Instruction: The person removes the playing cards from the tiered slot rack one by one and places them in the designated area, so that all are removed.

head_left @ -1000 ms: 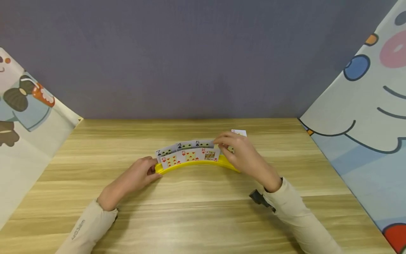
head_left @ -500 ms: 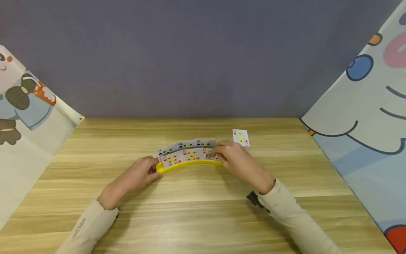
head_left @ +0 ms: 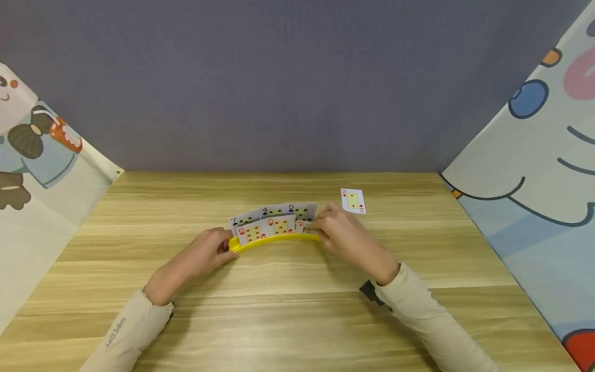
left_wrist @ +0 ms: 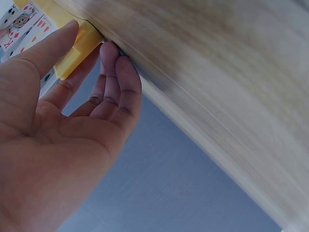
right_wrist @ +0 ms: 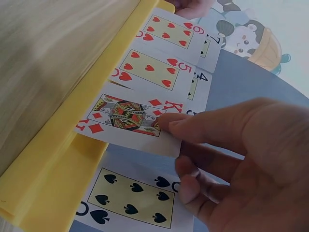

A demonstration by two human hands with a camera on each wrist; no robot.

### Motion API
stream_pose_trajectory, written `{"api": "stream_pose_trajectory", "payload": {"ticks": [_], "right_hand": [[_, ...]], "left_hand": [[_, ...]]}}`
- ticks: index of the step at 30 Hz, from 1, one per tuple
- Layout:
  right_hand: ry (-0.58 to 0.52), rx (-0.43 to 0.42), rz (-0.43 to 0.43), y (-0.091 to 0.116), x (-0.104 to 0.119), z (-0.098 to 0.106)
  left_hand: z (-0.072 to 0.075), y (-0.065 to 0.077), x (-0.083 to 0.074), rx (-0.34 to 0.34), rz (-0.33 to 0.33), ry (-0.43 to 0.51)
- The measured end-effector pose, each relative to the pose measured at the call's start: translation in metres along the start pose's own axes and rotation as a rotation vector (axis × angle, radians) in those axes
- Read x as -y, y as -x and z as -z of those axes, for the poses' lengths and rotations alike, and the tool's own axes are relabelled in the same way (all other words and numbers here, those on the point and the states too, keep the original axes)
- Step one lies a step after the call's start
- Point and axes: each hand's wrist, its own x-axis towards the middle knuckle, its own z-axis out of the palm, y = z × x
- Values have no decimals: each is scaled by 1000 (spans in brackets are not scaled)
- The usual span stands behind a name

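A curved yellow card holder (head_left: 274, 238) stands on the table with playing cards upright in two rows. My left hand (head_left: 200, 258) grips its left end, thumb in front, as the left wrist view shows on the yellow end (left_wrist: 79, 50). With thumb and fingers, my right hand (head_left: 350, 237) pinches the king of diamonds (right_wrist: 130, 116) at its top edge. That card is in the front row, right of the five of hearts (right_wrist: 149, 70) and six of hearts (right_wrist: 169, 31). In the head view it shows lower than its neighbours, and my fingers partly hide it.
Behind stand the seven (head_left: 244, 221), four (head_left: 273, 212) and five of spades (head_left: 301, 212). Another spade card (right_wrist: 130, 198) shows at the holder's right end. A two of diamonds (head_left: 353, 200) lies face up on the table. A grey panel (head_left: 279, 88) rises behind.
My right hand has moved from the back row's right end forward to the king of diamonds and taken hold of it. The king has dropped lower; the two of diamonds is uncovered.
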Motion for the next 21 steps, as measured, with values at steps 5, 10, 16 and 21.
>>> {"api": "stream_pose_trajectory", "payload": {"ticks": [5, 10, 16, 21], "right_hand": [[9, 21, 15, 2, 0, -2], [-61, 35, -22, 8, -3, -4], [-82, 47, -22, 15, -7, -10], [-85, 2, 5, 18, -9, -11]], "left_hand": [[1, 0, 0, -3, -1, -12], [0, 0, -1, -7, 0, -11], [0, -1, -1, 4, 18, -5], [0, 0, -1, 12, 27, -11]]}}
